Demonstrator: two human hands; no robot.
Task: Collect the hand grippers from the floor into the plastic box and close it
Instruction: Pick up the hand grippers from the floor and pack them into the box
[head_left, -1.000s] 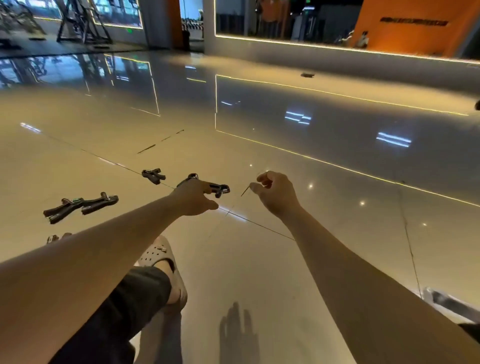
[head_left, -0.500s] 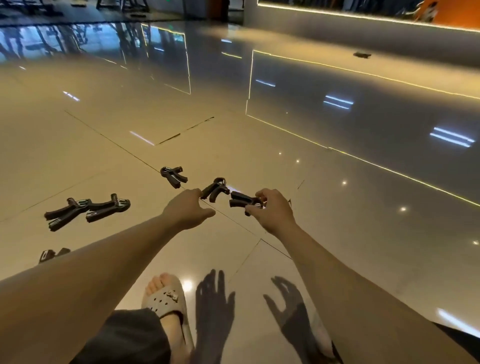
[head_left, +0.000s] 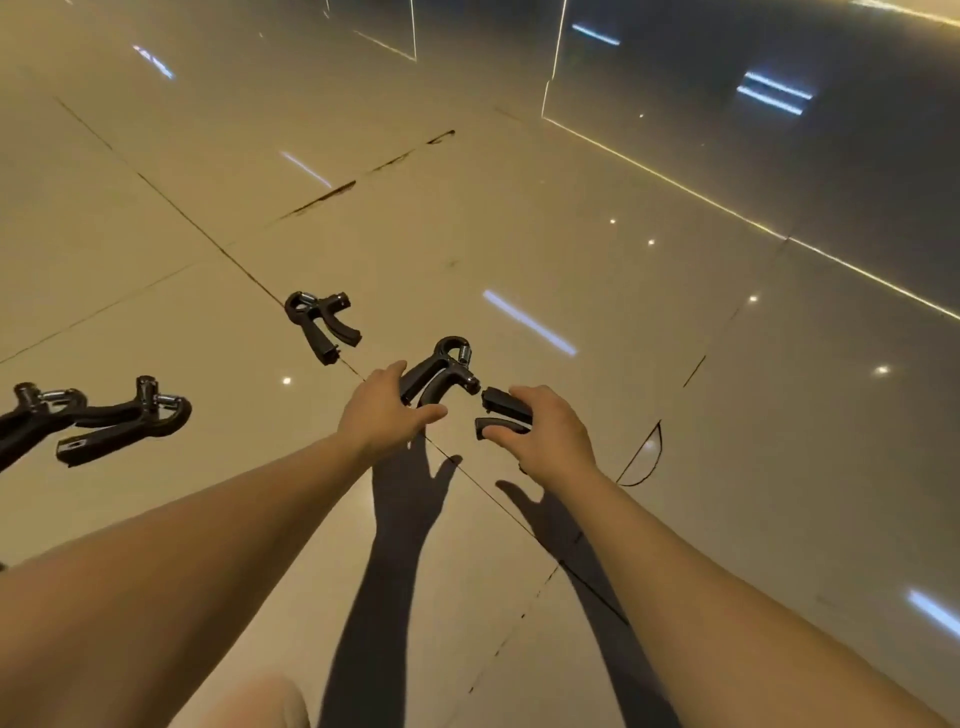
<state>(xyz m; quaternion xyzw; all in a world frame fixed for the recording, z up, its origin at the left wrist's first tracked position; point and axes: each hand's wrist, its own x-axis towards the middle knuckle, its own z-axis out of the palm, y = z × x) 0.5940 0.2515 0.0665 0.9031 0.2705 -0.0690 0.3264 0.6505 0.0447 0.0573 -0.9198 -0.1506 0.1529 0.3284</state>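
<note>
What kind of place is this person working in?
Probably a gym or similar indoor hall, though no machines show: spring hand grippers lie scattered on a wide, glossy tiled floor with strip-light reflections.

count | hand grippers (head_left: 36, 410) (head_left: 124, 418) (head_left: 317, 327) (head_left: 441, 371) (head_left: 506, 408): 5 | left hand (head_left: 382, 413): 1 | right hand (head_left: 550, 434): 1

Right hand (head_left: 550, 431) around one hand gripper (head_left: 505, 408)

Glossy beige tiled floor (head_left: 519, 234), dark grout lines, ceiling-light reflections, arm shadows near bottom.
</note>
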